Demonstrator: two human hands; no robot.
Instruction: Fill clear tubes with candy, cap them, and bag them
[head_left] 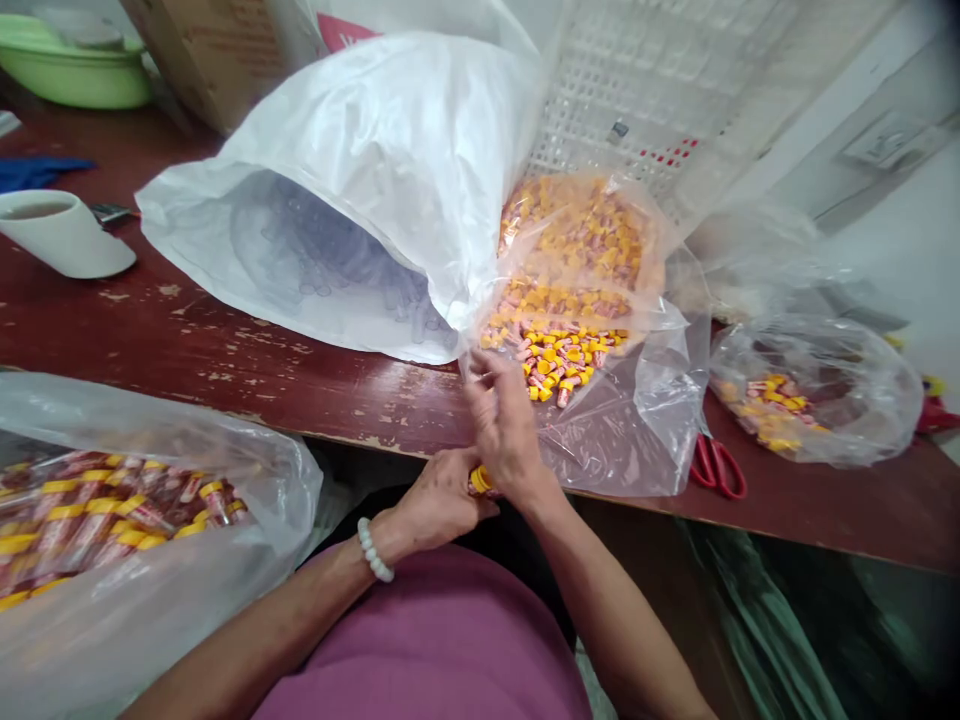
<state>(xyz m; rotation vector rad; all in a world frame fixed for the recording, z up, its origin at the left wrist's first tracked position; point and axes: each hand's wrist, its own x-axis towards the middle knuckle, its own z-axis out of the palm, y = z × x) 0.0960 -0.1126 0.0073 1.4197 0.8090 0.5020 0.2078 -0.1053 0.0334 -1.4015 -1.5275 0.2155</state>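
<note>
My left hand [442,500], with a beaded bracelet at its wrist, is wrapped round a yellow-capped tube [481,480] near the table's front edge. Only the yellow cap shows clearly. Just above it, my right hand [506,420] reaches toward the opening of a clear bag, its fingers slightly blurred, and I cannot make out anything in them. That clear bag [581,440] holds many small pink pieces with yellow caps [570,350]. Beside it on the left, a large white sack [420,120] lies open with clear empty tubes [322,260] inside.
At the lower left, a plastic bag [247,420] holds capped, filled tubes. Red scissors [718,465] and a smaller clear bag [862,400] lie at the right. A white cup [82,240], a green basin [82,75] and a carton [214,60] stand at the left; a white basket [600,110] stands behind.
</note>
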